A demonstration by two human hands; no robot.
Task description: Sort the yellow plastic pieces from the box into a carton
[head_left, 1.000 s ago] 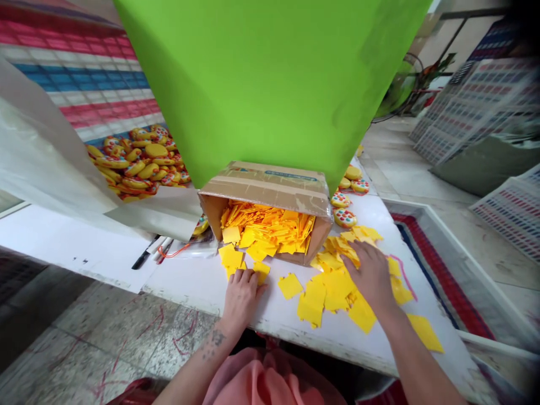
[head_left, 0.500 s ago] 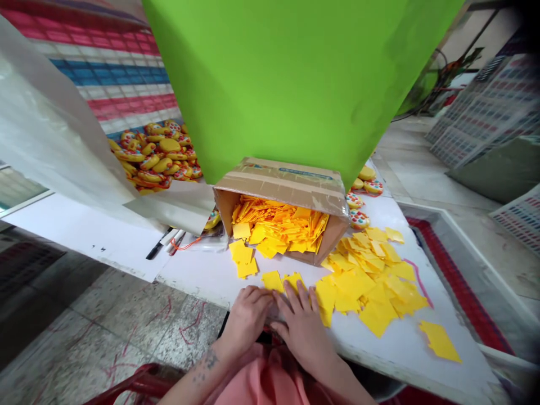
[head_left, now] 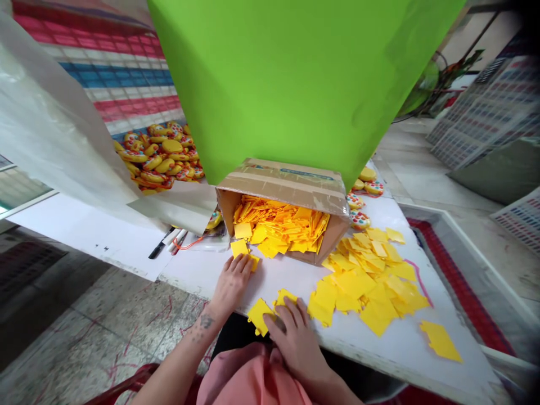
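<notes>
My left hand [head_left: 233,281] reaches to a yellow piece [head_left: 254,262] lying just in front of the cardboard box, its fingertips pressed together on the piece. At the table's front edge, my right hand [head_left: 293,329] has its fingers spread, with fingertips on a yellow piece [head_left: 286,296]. Beside its thumb, another flat yellow piece [head_left: 259,316] juts over the edge. The cardboard box [head_left: 282,179] lies on its side, its open end toward me, full of orange-yellow pieces [head_left: 282,225]. A loose pile of yellow pieces [head_left: 358,281] covers the table to the right.
Behind the box stands a large green panel [head_left: 287,84]. Round yellow toys [head_left: 164,154] are heaped at the back left. Markers [head_left: 162,244] and a grey sheet [head_left: 179,205] lie left of the box. One single yellow piece [head_left: 441,340] rests near the right front.
My left hand has moved from beside my right hand up and left to the pieces before the box. My right hand has shifted slightly down. The two front pieces have moved toward the edge.
</notes>
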